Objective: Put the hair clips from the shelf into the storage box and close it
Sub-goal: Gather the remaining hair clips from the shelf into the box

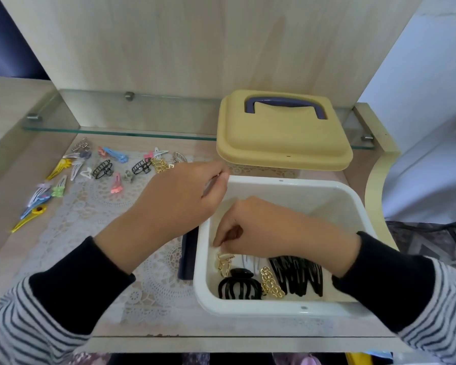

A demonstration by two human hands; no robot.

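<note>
I am looking down at the white rectangular plastic storage box (pixel 287 248), which is standing open on the wooden shelf (pixel 16 241), to my right. My right hand (pixel 258 227) is reaching down inside the box with its fingers curled; something dark is showing under the palm, but I cannot tell whether the hand is gripping it. My left hand (pixel 184 196) is hovering just beside the box's left rim, fingertips pinched on something thin that I cannot identify. The loose hair clips (pixel 100 169) are lying to the left and farther back from both hands, on the white lace mat (pixel 111 233), so the left hand is the nearer one. Many of the long snap clips are pointing diagonally. I am counting roughly twenty clips outside, though some overlap. Inside the box I am seeing one black claw clip (pixel 238 285), two golden clips and a bundle of black snap clips (pixel 298 275). The one yellow lid with a purple handle (pixel 282 133) is resting behind the box.
</note>
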